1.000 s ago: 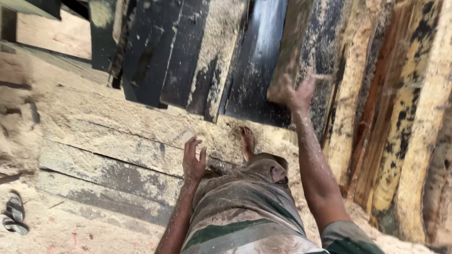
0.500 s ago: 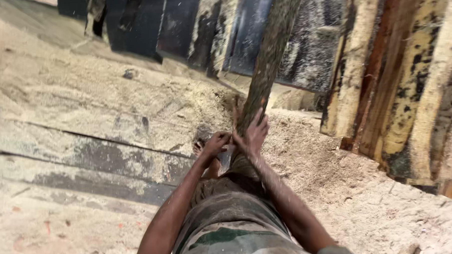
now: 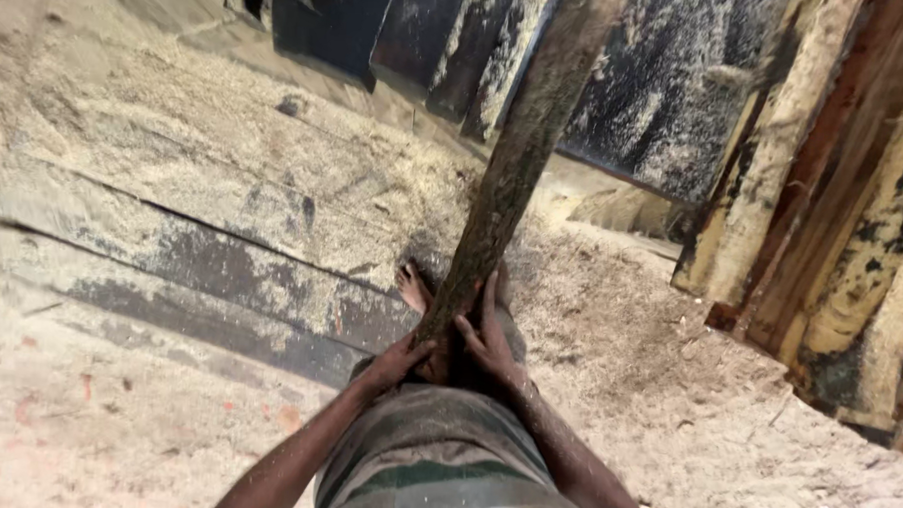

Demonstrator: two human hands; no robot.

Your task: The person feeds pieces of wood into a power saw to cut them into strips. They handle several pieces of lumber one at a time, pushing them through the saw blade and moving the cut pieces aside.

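Head view looks down on a sawdust-covered floor (image 3: 174,184) with dark planks (image 3: 667,101) leaning at twelve to two o'clock. One long rough plank (image 3: 514,176) rises from the picture's centre toward one o'clock. Its lower end sits between both hands: the left hand (image 3: 400,360) grips it at seven o'clock, the right hand (image 3: 489,337) clasps it just beside. A bare foot (image 3: 412,288) shows behind.
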